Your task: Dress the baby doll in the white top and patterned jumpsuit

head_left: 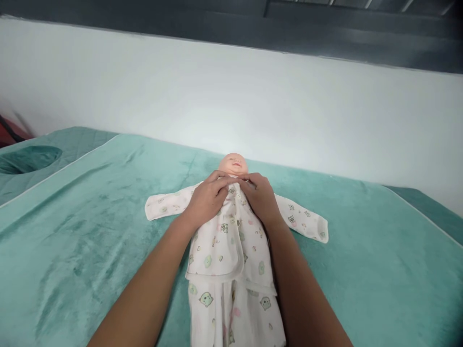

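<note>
White long-sleeved cloth jacket (pixel 217 246), printed with small green, pink and brown figures, is laid over the body of a smooth, pink-headed doll (pixel 233 164), which is stretched on its back on a teal plush cover (pixel 90 231). Its front panels are overlapped down the middle, and its left-hand sleeve (pixel 164 206) and right-hand sleeve (pixel 306 221) are spread out to either side on the cover. Below the hem, white cloth trousers (pixel 206 318) with a matching print can be seen between the forearms.

The jacket's neckline, just below the doll's chin, is touched by both hands. The left hand (pixel 208 202) is rested on one side of the upper chest and the right hand (pixel 261 197) on the other, with their fingers (pixel 220 182) bent and brought close together at the collar. Whether cloth is pinched between them cannot be told, as the fingertips are partly hidden.

Behind the doll's head, the cover is bordered by a plain white wall (pixel 217 96), topped by a dark grey band (pixel 181 24).
</note>
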`<control>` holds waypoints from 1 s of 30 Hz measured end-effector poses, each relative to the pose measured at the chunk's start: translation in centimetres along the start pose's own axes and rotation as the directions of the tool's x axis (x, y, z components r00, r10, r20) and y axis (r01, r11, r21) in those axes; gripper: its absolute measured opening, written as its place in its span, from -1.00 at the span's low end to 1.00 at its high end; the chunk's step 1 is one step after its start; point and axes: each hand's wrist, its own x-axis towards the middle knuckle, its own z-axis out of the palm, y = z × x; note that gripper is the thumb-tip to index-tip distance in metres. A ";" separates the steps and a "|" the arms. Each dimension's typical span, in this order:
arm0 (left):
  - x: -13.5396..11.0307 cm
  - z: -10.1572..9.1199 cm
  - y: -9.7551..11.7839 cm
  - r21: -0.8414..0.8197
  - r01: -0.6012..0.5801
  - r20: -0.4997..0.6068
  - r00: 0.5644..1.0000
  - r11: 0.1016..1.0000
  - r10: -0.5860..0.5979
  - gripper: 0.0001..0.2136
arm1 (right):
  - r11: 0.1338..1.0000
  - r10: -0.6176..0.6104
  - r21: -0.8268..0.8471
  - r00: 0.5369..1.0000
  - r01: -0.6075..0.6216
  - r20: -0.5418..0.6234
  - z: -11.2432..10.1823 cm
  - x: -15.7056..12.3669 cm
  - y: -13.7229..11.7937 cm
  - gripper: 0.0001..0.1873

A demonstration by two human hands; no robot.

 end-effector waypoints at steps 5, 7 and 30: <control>0.0 0.0 -0.2 -0.004 0.015 -0.002 1.000 1.000 -0.015 -0.63 | 0.999 0.035 0.022 0.983 -0.039 0.178 -0.8 1.4 0.0 -0.86; 0.0 0.0 -0.1 0.002 0.002 -0.004 1.000 1.000 -0.002 -0.64 | 1.000 0.019 -0.004 0.981 -0.019 0.192 -0.8 1.6 0.1 -0.87; -0.1 0.2 -0.1 0.272 -0.040 -0.019 0.999 0.961 0.047 -0.58 | 0.997 0.071 0.011 0.995 -0.072 0.075 0.7 2.1 1.2 -0.83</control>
